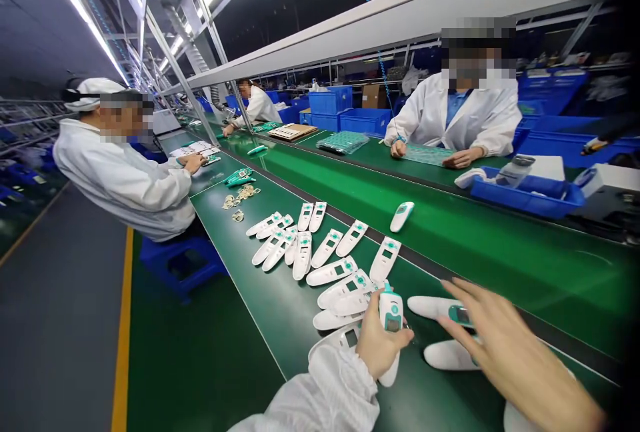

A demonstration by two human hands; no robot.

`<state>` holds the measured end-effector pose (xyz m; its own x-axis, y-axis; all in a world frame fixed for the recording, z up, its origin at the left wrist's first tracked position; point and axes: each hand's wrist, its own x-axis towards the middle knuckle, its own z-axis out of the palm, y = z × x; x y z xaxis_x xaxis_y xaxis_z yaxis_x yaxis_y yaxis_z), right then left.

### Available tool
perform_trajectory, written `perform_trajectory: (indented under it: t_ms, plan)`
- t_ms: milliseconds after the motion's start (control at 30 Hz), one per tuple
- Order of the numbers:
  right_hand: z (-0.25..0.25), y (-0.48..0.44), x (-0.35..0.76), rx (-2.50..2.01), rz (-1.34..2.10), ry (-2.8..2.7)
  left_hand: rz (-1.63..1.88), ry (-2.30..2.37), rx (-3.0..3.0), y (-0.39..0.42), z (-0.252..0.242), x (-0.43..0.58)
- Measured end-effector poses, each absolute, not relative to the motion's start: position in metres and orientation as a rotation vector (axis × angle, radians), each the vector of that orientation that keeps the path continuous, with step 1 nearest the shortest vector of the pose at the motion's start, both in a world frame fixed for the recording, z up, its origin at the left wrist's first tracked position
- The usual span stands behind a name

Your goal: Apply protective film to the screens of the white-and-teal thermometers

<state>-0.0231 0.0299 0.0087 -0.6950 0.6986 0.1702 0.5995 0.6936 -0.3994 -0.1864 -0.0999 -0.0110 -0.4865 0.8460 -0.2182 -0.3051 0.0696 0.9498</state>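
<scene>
My left hand (pixel 374 342) grips a white handheld thermometer (pixel 391 309) with a teal button, a teal-framed display and a teal tip, held upright with its front towards me. My right hand (pixel 515 352) reaches over the bench with its fingers spread, apparently holding nothing. Below and beside its fingers lie a white device with a teal-framed display (pixel 433 305) and another white casing (pixel 447 355), both partly hidden by the hand. Whether my fingertips touch them I cannot tell. Left of the held thermometer, several white casings (pixel 333 272) with display openings lie loosely, some overlapping.
A green conveyor belt (pixel 345 192) runs beyond my bench, carrying a white-and-teal device (pixel 402 217). Rubber bands (pixel 243 196) and teal parts (pixel 239 177) lie farther up the bench. Co-workers sit at left and across the belt; a blue tray (pixel 530 202) stands at the far right.
</scene>
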Motion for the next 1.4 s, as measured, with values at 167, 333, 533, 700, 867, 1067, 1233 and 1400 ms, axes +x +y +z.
perform_trajectory:
  t_ms: [167, 333, 533, 700, 867, 1067, 1233, 1400]
  plan:
    - [-0.006, 0.034, -0.13, -0.828, 0.306, -2.958, 1.679, 1.407, 0.534, -0.097, -0.012, -0.224]
    - [-0.02, 0.04, -0.185, -0.592, 0.27, -3.006, 1.757, 1.408, 0.49, -0.09, -0.016, -0.275]
    - [-0.016, 0.036, -0.247, -0.449, 0.314, -2.996, 1.865, 1.439, 0.486, -0.077, -0.018, -0.334]
    - [-0.02, 0.043, -0.291, -0.366, 0.304, -2.978, 1.927, 1.482, 0.422, -0.069, -0.016, -0.376]
    - [-0.021, 0.048, -0.315, -0.309, 0.298, -2.955, 1.967, 1.497, 0.391, -0.064, -0.012, -0.401]
    - [-0.009, 0.048, -0.296, -0.294, 0.277, -2.961, 1.953, 1.451, 0.31, -0.067, -0.012, -0.384]
    - [0.008, 0.072, -0.257, -0.355, 0.15, -2.919, 1.943, 1.388, 0.25, -0.079, 0.005, -0.36]
    - [0.006, 0.146, -0.193, -1.053, -0.186, -2.659, 2.006, 1.396, 0.179, -0.108, 0.029, -0.36]
